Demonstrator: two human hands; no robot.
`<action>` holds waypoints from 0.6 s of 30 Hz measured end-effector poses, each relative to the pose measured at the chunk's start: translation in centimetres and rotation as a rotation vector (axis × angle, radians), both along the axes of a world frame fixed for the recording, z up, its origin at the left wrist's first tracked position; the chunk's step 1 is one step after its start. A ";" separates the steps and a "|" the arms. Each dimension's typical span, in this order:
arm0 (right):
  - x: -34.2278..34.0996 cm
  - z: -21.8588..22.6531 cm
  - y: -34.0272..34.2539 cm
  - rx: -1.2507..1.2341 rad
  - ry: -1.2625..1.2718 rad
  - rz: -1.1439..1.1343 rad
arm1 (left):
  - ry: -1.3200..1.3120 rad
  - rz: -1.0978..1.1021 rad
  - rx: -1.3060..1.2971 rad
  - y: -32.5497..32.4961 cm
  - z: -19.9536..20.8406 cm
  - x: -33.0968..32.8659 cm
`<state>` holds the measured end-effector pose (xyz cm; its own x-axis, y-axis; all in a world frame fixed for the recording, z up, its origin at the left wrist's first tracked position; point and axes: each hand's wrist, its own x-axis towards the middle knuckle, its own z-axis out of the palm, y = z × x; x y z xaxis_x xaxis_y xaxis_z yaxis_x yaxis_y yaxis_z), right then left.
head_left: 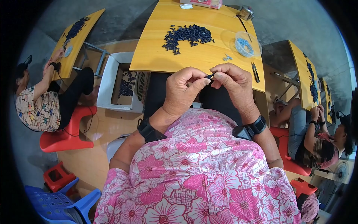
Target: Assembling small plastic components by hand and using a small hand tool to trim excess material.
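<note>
Both my hands meet just off the front edge of the yellow table (156,56), fingers closed on one small dark part (210,76). My left hand (185,89) pinches it between thumb and forefinger. From the other side, my right hand (235,85) grips it the same way. The fingertips cover much of the part, so its exact shape is hard to make out. Beyond my hands lies a loose pile of short dark cylindrical pieces (192,34). A few light-blue bits (227,58) lie on the tabletop closer to my right hand.
On the right stand a clear plastic bowl (257,49) of light-blue bits, black snips (255,72) and a metal cup (246,13). A white cardboard box (105,84) holding dark pieces sits below on the left. Co-workers sit at tables on both sides.
</note>
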<state>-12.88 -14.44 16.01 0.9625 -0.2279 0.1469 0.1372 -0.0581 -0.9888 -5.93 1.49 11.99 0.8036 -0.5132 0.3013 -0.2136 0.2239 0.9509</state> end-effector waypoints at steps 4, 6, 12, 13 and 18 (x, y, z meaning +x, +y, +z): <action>0.2 -0.4 -0.1 -0.054 -0.062 -0.008 | -0.023 0.013 0.029 0.0 0.2 0.0; 0.2 -0.8 -0.1 -0.065 -0.057 -0.013 | -0.046 0.016 0.032 -0.1 0.1 0.1; 0.4 -1.5 0.3 0.035 -0.015 -0.022 | -0.137 0.090 0.058 -0.2 0.5 0.0; 0.5 -1.6 0.3 0.060 0.009 -0.029 | -0.237 0.149 0.104 -0.1 0.6 0.0; 0.4 -1.8 0.6 0.070 0.006 -0.039 | -0.316 0.166 0.098 0.0 0.6 0.6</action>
